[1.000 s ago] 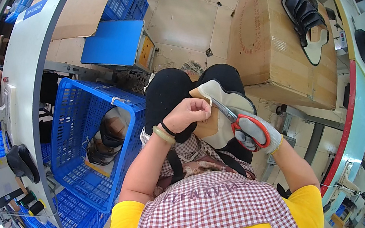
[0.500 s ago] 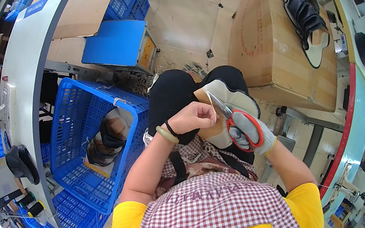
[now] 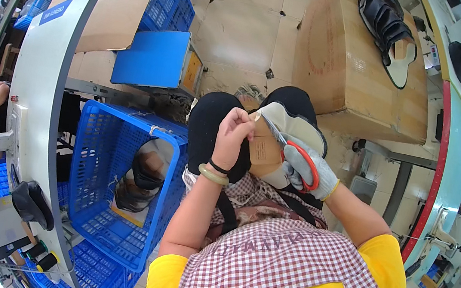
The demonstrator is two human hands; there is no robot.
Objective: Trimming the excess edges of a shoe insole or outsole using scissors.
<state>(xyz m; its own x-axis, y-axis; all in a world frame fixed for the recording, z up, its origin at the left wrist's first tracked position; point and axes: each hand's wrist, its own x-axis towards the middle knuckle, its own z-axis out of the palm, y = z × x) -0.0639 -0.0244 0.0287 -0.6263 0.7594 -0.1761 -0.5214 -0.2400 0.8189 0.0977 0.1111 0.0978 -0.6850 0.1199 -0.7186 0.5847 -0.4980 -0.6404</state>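
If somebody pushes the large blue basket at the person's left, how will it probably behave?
The blue basket is probably stiff, since its thick rim stands without sagging. It is likely light for its size, because holes fill its walls. The dark shoe parts inside may slide, as they seem to lie loose.

Shoe piece (image 3: 263, 151) on lap (image 3: 212, 126); black sandal (image 3: 380, 15) on carton (image 3: 326, 62).

Cream-and-tan shoe part (image 3: 266, 150) is just sitting slanted on the knees (image 3: 212, 123), red-handled scissors (image 3: 302, 151) angled over it.
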